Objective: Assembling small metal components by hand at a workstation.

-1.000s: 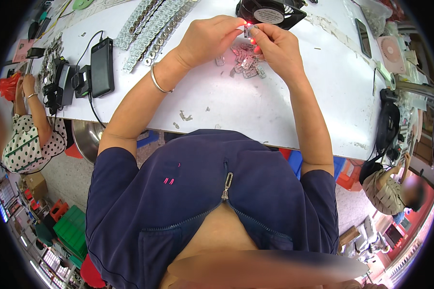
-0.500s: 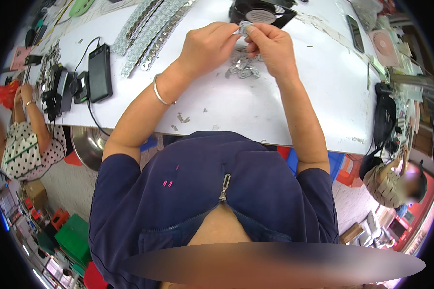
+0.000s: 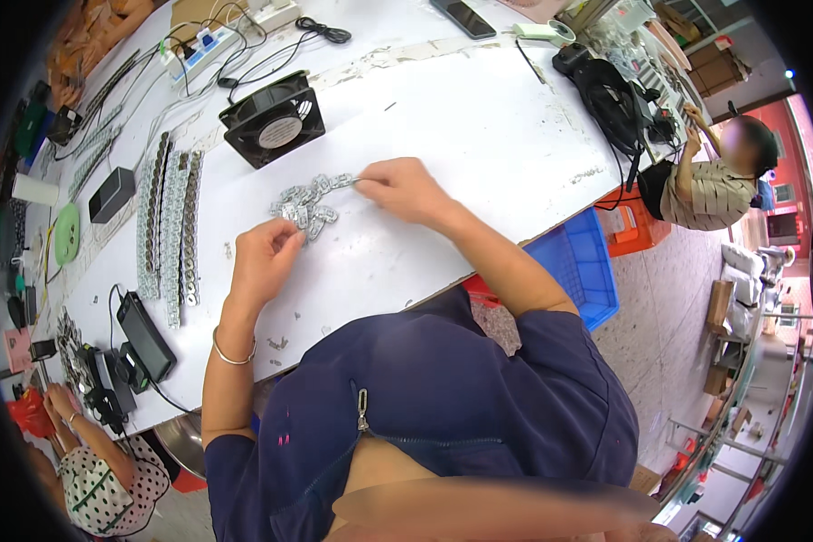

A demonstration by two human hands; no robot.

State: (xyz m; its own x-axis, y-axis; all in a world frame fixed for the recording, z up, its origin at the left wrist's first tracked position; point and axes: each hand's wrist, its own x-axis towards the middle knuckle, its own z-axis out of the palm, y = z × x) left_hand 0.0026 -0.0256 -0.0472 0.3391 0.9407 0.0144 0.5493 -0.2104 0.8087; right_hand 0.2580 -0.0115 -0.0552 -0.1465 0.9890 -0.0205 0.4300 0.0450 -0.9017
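Observation:
On the white table lies a small heap of silvery-grey flat pieces [image 3: 309,206], in front of both my arms. At its right end my right hand [image 3: 408,191] is closed in a pinch, thumb and forefinger on the tip of a small silvery piece [image 3: 341,182]. My left hand [image 3: 266,262] rests at the heap's near left side, fingers curled and thumb against the forefinger. Whatever those left fingertips hold, if anything, is too small to make out. Left of the hands lie several long strips of silvery pieces with round metal discs [image 3: 190,226].
A black square fan [image 3: 275,122] stands beyond the heap. Farther left are a black power adapter [image 3: 144,334] with cables and a green object [image 3: 67,233]. A phone [image 3: 463,18] and a black bag [image 3: 610,104] lie right. Beneath the table's edge sits a blue crate [image 3: 574,266]. Other people sit nearby.
The view has swung round, showing more of the table's far side. My hands, earlier together around one small silvery piece above the heap, have come apart and down to its two sides.

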